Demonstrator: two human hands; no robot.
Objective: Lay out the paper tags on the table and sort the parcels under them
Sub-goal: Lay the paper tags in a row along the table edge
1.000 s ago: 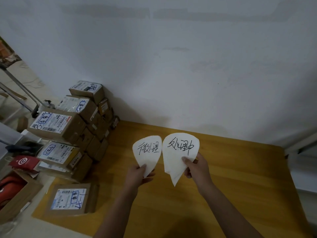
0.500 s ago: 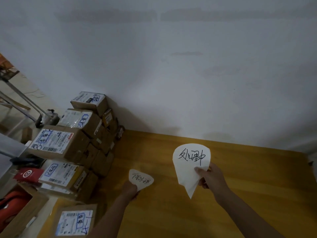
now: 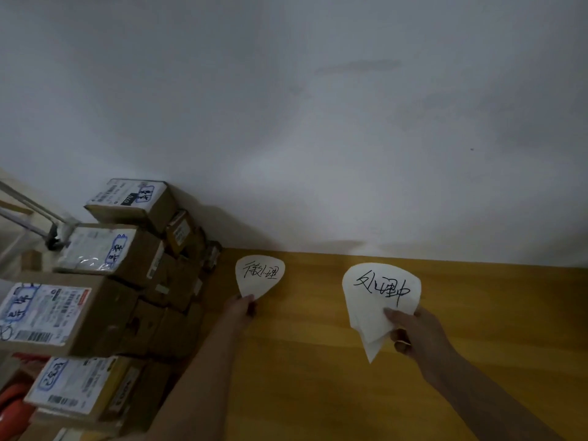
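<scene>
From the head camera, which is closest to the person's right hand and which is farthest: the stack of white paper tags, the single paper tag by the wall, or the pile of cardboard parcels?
1. Stack of white paper tags: held in the right hand itself.
2. Single white paper tag: to its left, near the wall, pinched by the left hand.
3. Pile of brown cardboard parcels: far left, beyond the left hand.

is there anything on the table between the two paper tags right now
No. In the head view only bare wooden table lies between the left tag, pinched by the left hand, and the right tag, held by the right hand.
</scene>
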